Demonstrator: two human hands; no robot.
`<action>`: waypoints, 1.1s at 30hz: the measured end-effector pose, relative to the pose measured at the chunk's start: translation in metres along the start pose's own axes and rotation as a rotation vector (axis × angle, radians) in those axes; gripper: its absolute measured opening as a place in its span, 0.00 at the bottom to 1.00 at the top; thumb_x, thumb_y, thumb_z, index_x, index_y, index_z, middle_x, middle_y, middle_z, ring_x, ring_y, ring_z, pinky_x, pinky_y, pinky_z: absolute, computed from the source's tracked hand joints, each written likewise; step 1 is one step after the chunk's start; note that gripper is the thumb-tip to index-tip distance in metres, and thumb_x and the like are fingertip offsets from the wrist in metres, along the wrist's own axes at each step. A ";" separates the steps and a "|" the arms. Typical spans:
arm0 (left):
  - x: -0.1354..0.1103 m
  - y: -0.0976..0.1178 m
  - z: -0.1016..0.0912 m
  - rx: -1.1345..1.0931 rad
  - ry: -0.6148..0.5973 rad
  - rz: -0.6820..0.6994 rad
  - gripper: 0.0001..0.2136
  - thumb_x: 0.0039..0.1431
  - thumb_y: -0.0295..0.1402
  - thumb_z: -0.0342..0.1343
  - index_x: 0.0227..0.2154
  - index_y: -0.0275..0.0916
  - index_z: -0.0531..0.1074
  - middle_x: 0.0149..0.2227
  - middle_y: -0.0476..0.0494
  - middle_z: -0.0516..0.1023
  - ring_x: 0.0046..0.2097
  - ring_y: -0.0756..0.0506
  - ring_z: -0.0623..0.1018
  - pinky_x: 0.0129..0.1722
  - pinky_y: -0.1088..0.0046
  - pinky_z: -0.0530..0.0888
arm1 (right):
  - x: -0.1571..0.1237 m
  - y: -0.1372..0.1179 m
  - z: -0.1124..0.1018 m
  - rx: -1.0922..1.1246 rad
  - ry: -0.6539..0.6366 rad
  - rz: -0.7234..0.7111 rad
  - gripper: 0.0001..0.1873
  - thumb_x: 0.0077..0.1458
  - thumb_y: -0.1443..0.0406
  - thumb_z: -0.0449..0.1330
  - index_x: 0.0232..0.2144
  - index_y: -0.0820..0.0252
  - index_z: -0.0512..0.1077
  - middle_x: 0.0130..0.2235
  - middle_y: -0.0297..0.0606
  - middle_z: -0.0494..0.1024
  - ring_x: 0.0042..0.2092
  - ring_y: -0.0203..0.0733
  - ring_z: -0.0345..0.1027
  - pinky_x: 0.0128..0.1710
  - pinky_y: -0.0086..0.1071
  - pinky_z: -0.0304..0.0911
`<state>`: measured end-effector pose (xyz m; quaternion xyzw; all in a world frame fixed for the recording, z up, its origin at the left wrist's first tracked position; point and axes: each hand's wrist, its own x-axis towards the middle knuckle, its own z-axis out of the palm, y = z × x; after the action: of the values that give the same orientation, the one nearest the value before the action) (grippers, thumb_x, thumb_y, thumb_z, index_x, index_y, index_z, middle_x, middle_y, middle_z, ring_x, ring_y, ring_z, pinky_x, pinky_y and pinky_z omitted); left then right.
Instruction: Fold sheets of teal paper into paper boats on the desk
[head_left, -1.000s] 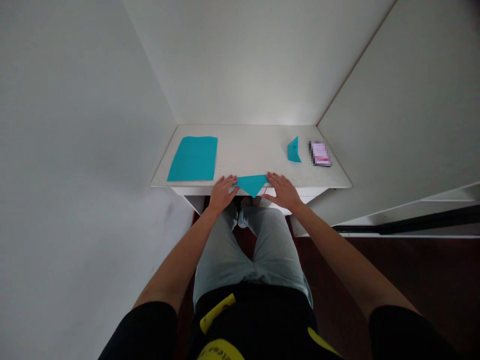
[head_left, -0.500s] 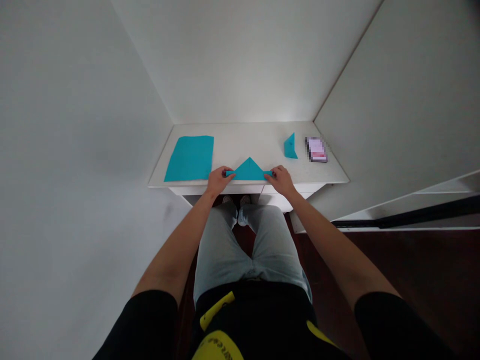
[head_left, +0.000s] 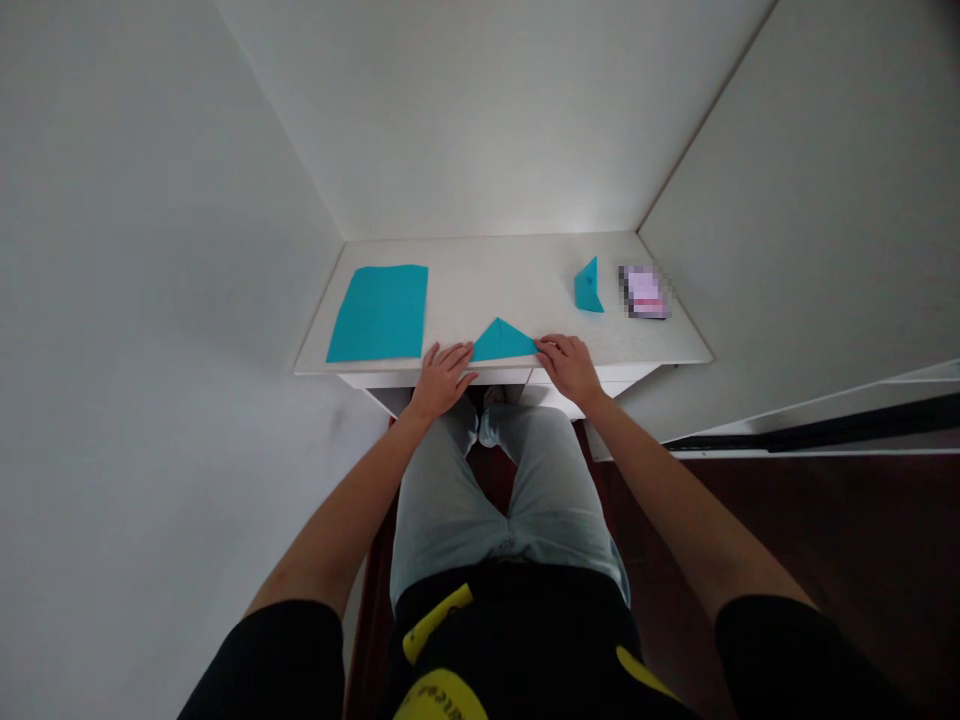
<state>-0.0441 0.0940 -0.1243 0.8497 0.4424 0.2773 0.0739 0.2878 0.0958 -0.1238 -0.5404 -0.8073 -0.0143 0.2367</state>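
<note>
A folded blue paper [head_left: 501, 342], triangular with its peak pointing away from me, lies at the front edge of the white desk. My left hand [head_left: 442, 378] rests flat over its left end, fingers stretched out and thumb apart. At the opposite corner, my right hand [head_left: 568, 366] has its fingertips and thumb closed on the paper. Both ends of the folded paper are partly covered by my fingers.
A flat blue sheet [head_left: 379, 312] lies on the left of the white desk [head_left: 480, 270]. Back right stands a small folded blue paper boat [head_left: 588, 288], beside a pixelated phone-like object [head_left: 643, 292]. Walls close in behind and on both sides.
My left hand has gone from pinching the paper's left strip to lying flat on it. The narrow side strips no longer show. My right hand stays at the right corner.
</note>
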 end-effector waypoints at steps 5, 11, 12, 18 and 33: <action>-0.001 0.000 0.001 0.011 0.002 -0.012 0.20 0.75 0.38 0.55 0.66 0.46 0.75 0.69 0.38 0.76 0.71 0.36 0.74 0.77 0.44 0.54 | -0.014 -0.020 -0.001 -0.098 -0.052 -0.011 0.38 0.75 0.45 0.48 0.76 0.61 0.61 0.72 0.55 0.70 0.64 0.66 0.64 0.62 0.56 0.58; -0.001 -0.001 0.004 -0.032 0.065 -0.049 0.14 0.74 0.36 0.59 0.58 0.45 0.82 0.62 0.37 0.82 0.67 0.37 0.79 0.75 0.44 0.61 | -0.014 -0.044 0.003 -0.058 -0.043 0.042 0.39 0.75 0.46 0.47 0.75 0.66 0.61 0.73 0.59 0.68 0.69 0.67 0.62 0.65 0.57 0.58; -0.003 0.000 0.004 -0.042 0.084 -0.060 0.13 0.74 0.35 0.59 0.56 0.45 0.83 0.61 0.38 0.84 0.65 0.37 0.80 0.75 0.44 0.62 | -0.016 -0.045 0.003 -0.035 -0.037 0.039 0.37 0.75 0.47 0.48 0.74 0.65 0.63 0.73 0.58 0.68 0.69 0.66 0.62 0.65 0.57 0.58; 0.004 0.002 -0.006 -0.106 0.170 -0.103 0.10 0.75 0.38 0.58 0.45 0.45 0.85 0.46 0.40 0.87 0.53 0.40 0.85 0.67 0.53 0.73 | -0.005 -0.027 -0.005 0.226 0.030 0.088 0.21 0.74 0.52 0.54 0.51 0.56 0.80 0.58 0.51 0.83 0.59 0.60 0.74 0.61 0.55 0.66; 0.059 0.015 0.013 -0.672 0.159 -0.437 0.15 0.61 0.49 0.68 0.34 0.41 0.80 0.34 0.43 0.87 0.37 0.43 0.86 0.40 0.67 0.80 | 0.069 -0.001 0.039 0.941 0.281 0.416 0.65 0.50 0.34 0.70 0.77 0.51 0.48 0.59 0.52 0.80 0.53 0.54 0.79 0.52 0.49 0.80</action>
<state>0.0007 0.1337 -0.1058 0.6400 0.5017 0.4490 0.3701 0.2517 0.1658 -0.1308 -0.5173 -0.5628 0.3242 0.5573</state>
